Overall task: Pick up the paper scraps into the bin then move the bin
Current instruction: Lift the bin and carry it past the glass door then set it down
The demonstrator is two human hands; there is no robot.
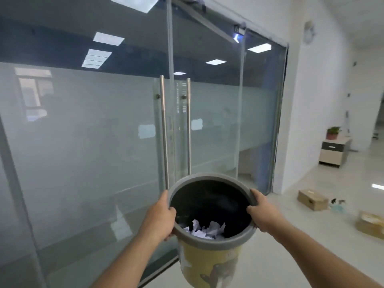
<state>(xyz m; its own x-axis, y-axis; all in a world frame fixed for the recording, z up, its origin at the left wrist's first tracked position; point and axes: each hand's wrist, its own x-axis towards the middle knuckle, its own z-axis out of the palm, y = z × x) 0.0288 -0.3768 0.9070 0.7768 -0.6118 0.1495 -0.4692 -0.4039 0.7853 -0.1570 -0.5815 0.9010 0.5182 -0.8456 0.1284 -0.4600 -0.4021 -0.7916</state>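
Note:
A yellow bin (209,265) with a grey rim and a black liner hangs in the air in front of me, tilted slightly toward me. Crumpled white paper scraps (204,228) lie at its bottom. My left hand (160,217) grips the rim on the left side, thumb inside. On the right side of the rim my right hand (262,214) holds on the same way.
Frosted glass doors with two steel pull bars (176,132) stand right ahead. To the right, a white floor runs past two cardboard boxes (312,199), a small cabinet (334,150) with a potted plant on it, and a white wall.

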